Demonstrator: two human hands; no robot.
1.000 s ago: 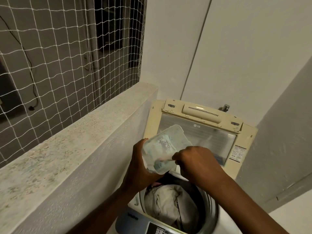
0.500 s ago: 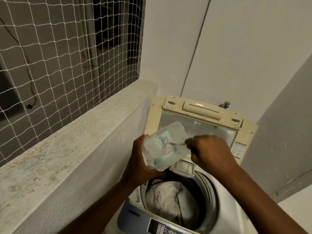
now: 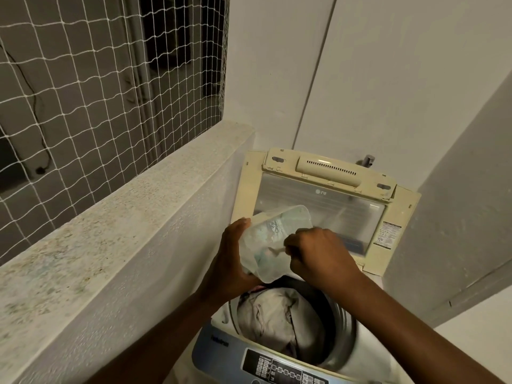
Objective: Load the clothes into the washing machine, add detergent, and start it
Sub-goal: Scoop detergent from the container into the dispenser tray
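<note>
Now left hand [image 3: 231, 263] tilts detergent tub [image 3: 273, 242]; right hand [image 3: 318, 256] perhaps scooping inside

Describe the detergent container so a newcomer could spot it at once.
Start at the washing machine with its raised lid. Above the drum, the left hand holds a translucent plastic tub, tilted; it is the only see-through item, unlike the grey clothes below.

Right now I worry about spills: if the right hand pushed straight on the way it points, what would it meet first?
The right hand points into the clear detergent container held by the left hand; probably its inner wall, though depth is unclear.
</note>
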